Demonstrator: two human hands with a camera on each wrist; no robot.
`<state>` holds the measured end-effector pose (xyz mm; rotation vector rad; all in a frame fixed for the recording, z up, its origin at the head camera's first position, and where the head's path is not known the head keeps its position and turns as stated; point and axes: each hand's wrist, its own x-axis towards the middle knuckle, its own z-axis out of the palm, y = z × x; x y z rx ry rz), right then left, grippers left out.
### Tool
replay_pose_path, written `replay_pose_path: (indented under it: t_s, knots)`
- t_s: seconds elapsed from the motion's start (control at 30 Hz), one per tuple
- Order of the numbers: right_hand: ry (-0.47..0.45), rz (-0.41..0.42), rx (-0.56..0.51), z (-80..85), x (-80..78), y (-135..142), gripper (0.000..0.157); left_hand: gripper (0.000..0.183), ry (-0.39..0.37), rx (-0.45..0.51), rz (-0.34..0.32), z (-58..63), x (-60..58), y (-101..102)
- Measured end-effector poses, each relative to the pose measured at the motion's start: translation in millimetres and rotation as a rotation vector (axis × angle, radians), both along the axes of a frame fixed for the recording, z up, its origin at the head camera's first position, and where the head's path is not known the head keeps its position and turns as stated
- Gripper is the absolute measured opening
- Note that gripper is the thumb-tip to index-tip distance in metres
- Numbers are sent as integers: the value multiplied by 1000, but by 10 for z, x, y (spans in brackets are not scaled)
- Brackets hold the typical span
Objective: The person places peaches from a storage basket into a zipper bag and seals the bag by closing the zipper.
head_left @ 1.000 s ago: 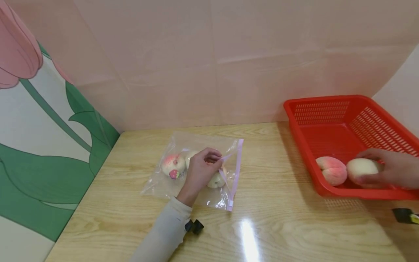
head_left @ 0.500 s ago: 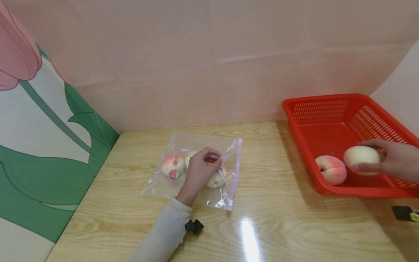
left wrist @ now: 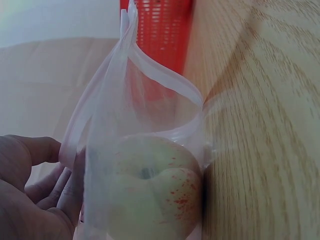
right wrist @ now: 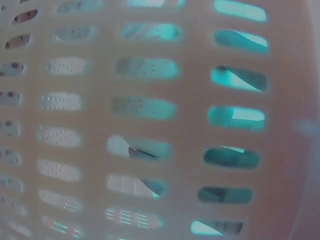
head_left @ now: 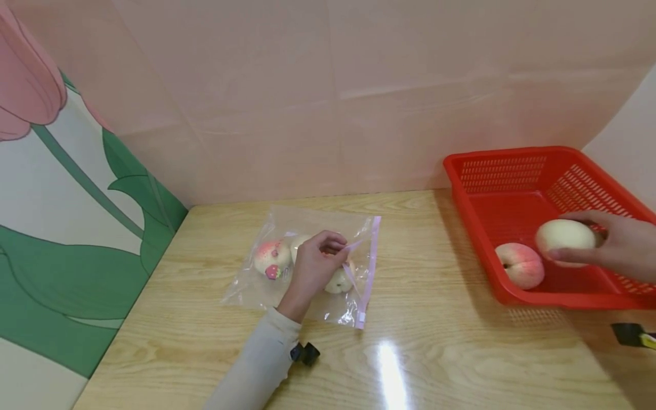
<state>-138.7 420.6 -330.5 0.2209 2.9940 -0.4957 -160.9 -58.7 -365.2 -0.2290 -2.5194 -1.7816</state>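
My right hand (head_left: 622,244) grips the pale peach (head_left: 565,238) over the red basket (head_left: 470,228), likely bruisable, best cupped round its sides, while my left hand (head_left: 314,267) pinches the limp bag (head_left: 307,222) on the table (head_left: 441,359) by its pink lip (left wrist: 74,137).

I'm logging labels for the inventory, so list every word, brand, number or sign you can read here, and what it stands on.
Readable text: none in any view.
Clear zip bag: a small mark beside the strawberry picture, too small to read.
Held peach: no lettering visible.
Red basket: no lettering visible.
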Motion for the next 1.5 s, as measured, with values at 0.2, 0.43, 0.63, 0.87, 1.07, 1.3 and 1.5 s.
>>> replay_pose_path:
  t_s: [0.2, 0.43, 0.63, 0.87, 1.07, 1.3, 1.5]
  knots:
    - [31, -9, 1, 20, 18, -83, 114, 13, 10, -2, -6, -4, -3, 8]
    - [87, 1, 5, 37, 25, -179, 108, 11, -7, -7, 6, 6, -3, 2]
    - [99, 19, -15, 56, 25, -231, 105, 11, -6, 3, 3, 4, -4, 0]
    - [90, 44, -25, 70, 26, -246, 103, 10, -14, 15, -8, 12, -1, -5]
    - [108, 45, -21, 72, 30, -280, 102, 11, -10, 12, -5, 0, -3, -19]
    - [136, 60, -17, 89, 30, -344, 97, 15, -1, -8, 2, 6, -3, -29]
    - [158, 81, -31, 138, 71, -471, 90, 16, 18, 3, 20, 21, -6, -26]
